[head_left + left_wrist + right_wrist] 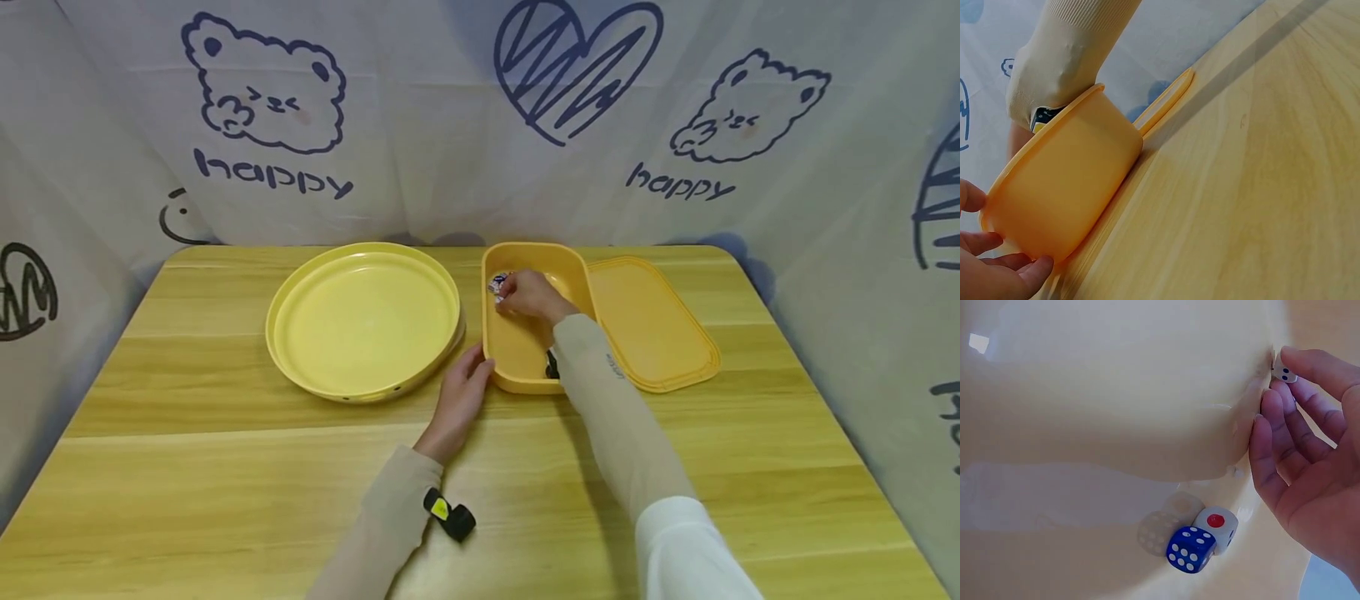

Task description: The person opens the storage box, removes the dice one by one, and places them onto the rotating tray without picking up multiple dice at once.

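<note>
In the head view a deep orange-yellow box (517,342) stands on the table. My right hand (531,296) reaches inside, near its far left part. There its thumb and fingers pinch a small white die (1285,373) with dark pips, close to the box wall. A blue die (1190,550) with white pips lies against another white die (1216,526) showing a red dot. My left hand (460,400) holds the box's near left corner from outside. Its fingertips and thumb (1038,270) lie against the wall, which the left wrist view shows.
A round yellow tray (363,325) stands just left of the box. The flat orange lid (656,325) lies at the box's right side. Some black thing (552,365) shows by the right sleeve at the box's near end. Printed cloth hangs behind the table.
</note>
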The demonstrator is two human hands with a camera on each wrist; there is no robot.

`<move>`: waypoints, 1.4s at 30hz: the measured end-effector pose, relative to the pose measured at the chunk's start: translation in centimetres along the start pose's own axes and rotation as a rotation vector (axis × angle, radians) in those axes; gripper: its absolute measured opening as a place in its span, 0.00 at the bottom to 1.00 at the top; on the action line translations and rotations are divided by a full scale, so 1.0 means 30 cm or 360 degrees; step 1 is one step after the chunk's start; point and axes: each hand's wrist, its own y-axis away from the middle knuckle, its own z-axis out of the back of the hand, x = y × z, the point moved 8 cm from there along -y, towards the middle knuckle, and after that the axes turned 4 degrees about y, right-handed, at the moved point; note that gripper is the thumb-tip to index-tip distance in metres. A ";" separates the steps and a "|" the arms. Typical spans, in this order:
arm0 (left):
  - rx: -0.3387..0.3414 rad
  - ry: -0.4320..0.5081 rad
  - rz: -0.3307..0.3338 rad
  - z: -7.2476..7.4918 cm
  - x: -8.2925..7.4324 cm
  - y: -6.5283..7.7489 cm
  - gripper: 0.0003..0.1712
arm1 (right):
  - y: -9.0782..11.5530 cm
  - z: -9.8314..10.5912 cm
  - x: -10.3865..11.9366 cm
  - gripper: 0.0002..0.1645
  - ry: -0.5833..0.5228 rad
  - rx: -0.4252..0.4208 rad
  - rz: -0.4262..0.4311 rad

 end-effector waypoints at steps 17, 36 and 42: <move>-0.0040 -0.0042 0.0017 0.010 0.001 0.004 0.25 | 0.018 0.030 0.041 0.07 -0.0023 0.0038 0.0118; -0.0025 -0.0038 0.0003 0.002 0.002 -0.001 0.25 | 0.085 0.140 0.168 0.11 -0.0256 -0.0074 0.0312; -0.0023 -0.0045 0.0000 0.004 0.000 0.001 0.25 | 0.084 0.145 0.248 0.12 -0.0250 -0.0056 0.0375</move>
